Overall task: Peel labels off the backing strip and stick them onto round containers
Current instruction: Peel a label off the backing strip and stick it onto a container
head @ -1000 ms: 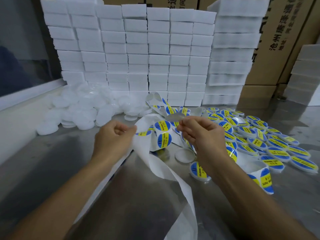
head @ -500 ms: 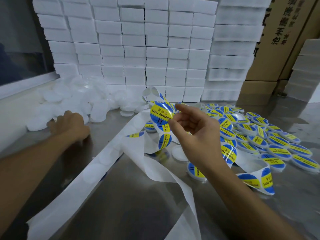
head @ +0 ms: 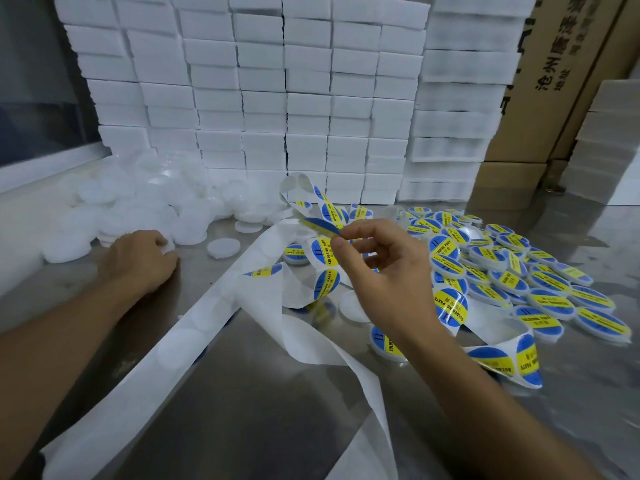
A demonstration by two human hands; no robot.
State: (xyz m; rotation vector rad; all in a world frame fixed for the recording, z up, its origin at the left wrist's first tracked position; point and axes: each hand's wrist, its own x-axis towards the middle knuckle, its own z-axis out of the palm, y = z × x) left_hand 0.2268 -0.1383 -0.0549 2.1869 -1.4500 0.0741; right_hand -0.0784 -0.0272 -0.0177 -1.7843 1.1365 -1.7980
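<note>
The right hand (head: 384, 271) is raised above the tabletop (head: 259, 410), its grip closed between thumb and forefinger on the edge of one blue and yellow label (head: 322, 226), which is seen nearly edge-on; the other fingers curl loosely below. The backing strip (head: 166, 351) lies in loops under and left of that hand, bare near the viewer, with more labels on its far coils. The left hand (head: 138, 259) rests left of the strip at the edge of the heap of plain white containers (head: 138, 209), fingers curled over one of them; whether it grips that container cannot be told. Labelled containers (head: 512, 271) are piled right of the strip. White boxes (head: 277, 81) are stacked behind.
</note>
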